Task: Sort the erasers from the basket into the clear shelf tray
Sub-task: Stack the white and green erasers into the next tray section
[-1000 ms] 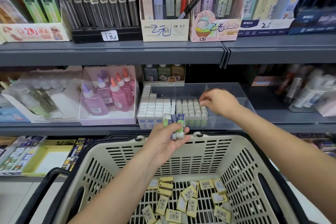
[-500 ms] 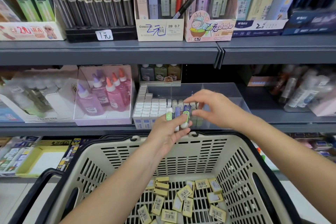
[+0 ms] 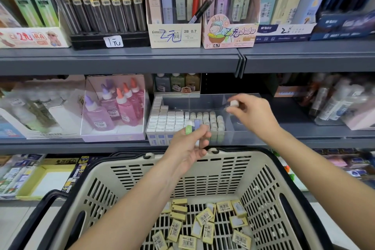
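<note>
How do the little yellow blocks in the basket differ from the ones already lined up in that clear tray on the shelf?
Colour: the basket erasers wear yellow sleeves with barcode labels; the tray erasers show white or pale tops. Pose: the basket erasers lie loose at all angles in the basket; the tray erasers stand packed in neat rows in the clear tray. Both are small blocks.

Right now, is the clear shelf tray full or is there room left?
Partly full. In the clear shelf tray, rows of erasers fill left and middle; the right end, below the right hand, is bare.
</note>
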The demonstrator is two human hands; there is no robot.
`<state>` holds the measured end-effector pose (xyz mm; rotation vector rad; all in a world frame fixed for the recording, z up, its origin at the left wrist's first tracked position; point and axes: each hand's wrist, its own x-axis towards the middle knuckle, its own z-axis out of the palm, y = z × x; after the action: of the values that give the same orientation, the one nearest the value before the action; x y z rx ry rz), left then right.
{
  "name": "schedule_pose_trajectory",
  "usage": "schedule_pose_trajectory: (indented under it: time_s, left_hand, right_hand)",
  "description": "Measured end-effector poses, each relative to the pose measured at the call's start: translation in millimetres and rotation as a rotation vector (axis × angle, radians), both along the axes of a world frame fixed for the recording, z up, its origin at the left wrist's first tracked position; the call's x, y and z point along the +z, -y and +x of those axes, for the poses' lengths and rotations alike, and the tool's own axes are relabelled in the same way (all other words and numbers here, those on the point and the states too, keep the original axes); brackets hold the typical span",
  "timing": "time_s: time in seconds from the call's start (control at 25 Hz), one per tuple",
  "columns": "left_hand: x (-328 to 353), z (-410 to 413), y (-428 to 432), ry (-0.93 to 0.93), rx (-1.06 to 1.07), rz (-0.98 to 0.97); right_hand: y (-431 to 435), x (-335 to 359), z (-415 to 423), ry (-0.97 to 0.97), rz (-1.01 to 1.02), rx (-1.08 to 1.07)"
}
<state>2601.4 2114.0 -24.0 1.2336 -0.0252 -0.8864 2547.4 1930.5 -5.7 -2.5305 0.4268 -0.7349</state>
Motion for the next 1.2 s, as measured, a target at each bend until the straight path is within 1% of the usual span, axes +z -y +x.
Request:
schedule_pose_trajectory:
  time_s: [0.08, 0.2, 0.36, 0.44, 0.56, 0.72, 0.96, 1.12, 1.2]
  left_hand:
    - [-1, 3, -4, 0.005, 0.004, 0.007]
    - [-6, 4, -8, -0.002, 0.006, 0.009]
    - [-10, 7, -12, -0.011, 0.008, 0.025]
    - [-12, 7, -14, -0.006, 0.004, 0.025]
    - [-13, 9, -17, -0.005, 0.007, 0.021]
    - [-13, 11, -20, -0.008, 0.01, 0.022]
    - [-12, 11, -22, -0.008, -0.002, 0.045]
    - [-12, 9, -22, -0.01, 0.014, 0.09]
    - [-13, 9, -22, -0.015, 0.014, 0.093]
  right_hand:
    - [7, -2, 13, -0.09, 0.013, -0.042]
    - [6, -9, 22, -0.236, -0.074, 0.019]
    - [7, -1, 28, -0.324, -0.164, 0.025]
    - [7, 3, 30, -0.348, -0.215, 0.029]
    - [5, 9, 30, -0.331, -0.231, 0.014]
    - [4, 15, 33, -0.378, -0.269, 0.015]
    - [-1, 8, 39, -0.49, -0.225, 0.019]
    - [-2, 2, 46, -0.533, -0.122, 0.041]
    - [1, 0, 47, -0.557, -0.13, 0.038]
